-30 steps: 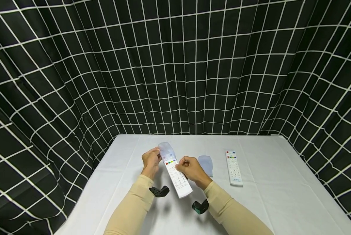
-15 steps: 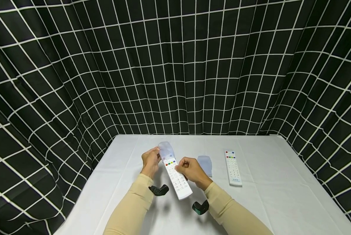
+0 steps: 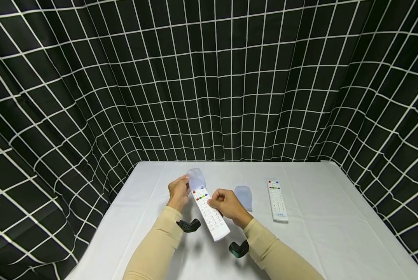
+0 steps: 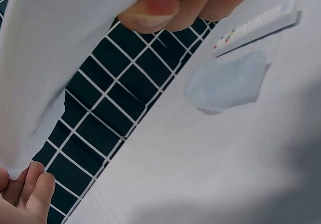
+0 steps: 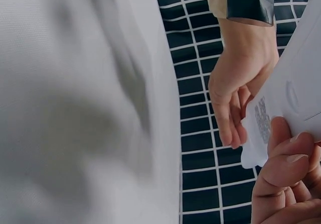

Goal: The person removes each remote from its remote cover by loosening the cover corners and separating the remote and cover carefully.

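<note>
In the head view a white remote control (image 3: 213, 218) is held tilted above the table, its coloured buttons toward the far end. A translucent bluish silicone sleeve (image 3: 196, 178) covers only its far tip. My left hand (image 3: 178, 191) pinches the sleeve's left side. My right hand (image 3: 228, 203) grips the remote by its right edge, near the middle, thumb on the button face. From the right wrist view, the back of the remote (image 5: 296, 96) shows, with the right fingers (image 5: 291, 171) on it and the left hand (image 5: 241, 83) at the sleeve end.
A second bluish sleeve (image 3: 243, 197) lies flat on the white table (image 3: 320, 233), just beyond my right hand. Farther right rests another white remote (image 3: 278, 201), buttons up. A black curtain with white grid lines (image 3: 226, 97) surrounds the table. Each wrist wears a black device (image 3: 188, 226).
The remote has slid toward me out of the sleeve, so its top red and blue buttons are now uncovered. Both hands keep their grip and have barely moved.
</note>
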The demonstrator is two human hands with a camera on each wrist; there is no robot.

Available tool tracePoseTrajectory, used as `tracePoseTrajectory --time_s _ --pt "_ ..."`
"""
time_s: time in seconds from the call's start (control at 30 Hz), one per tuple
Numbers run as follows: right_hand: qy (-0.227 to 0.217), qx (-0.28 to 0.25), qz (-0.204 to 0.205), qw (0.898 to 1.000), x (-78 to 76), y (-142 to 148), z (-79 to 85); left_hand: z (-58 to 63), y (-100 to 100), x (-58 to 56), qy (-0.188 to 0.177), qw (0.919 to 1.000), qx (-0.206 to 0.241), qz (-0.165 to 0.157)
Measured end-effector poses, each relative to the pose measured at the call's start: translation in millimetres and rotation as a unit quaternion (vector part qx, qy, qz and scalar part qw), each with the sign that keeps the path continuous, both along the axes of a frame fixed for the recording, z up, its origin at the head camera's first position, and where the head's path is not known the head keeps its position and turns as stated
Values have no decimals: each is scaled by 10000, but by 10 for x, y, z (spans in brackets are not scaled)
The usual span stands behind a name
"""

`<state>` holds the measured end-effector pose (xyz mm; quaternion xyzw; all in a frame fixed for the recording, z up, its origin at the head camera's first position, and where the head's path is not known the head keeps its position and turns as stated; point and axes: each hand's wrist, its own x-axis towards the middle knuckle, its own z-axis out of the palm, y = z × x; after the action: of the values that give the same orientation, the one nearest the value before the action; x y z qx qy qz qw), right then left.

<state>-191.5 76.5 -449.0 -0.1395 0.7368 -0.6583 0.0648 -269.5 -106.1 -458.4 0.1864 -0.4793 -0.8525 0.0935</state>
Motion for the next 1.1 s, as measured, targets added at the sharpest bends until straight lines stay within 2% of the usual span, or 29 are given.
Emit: tracePoseTrajectory --time_s 0.3,0.57,0.7,0.83,1.1 --pt "103 -126 164 9997 18 -33 30 8 -96 -10 -278 9996 -51 -56" --pt "244 -229 242 9991 211 -36 332 -100 -154 30 -497 9986 -166 -8" --pt "358 -349 20 9987 201 -30 360 -143 -147 62 -581 9980 -181 -176" --pt "341 -361 -158 9986 170 -26 347 -198 -148 87 -599 9978 -44 -275" --pt "240 -381 -628 9970 -69 -69 7 -283 -195 132 -503 9972 -73 -544"
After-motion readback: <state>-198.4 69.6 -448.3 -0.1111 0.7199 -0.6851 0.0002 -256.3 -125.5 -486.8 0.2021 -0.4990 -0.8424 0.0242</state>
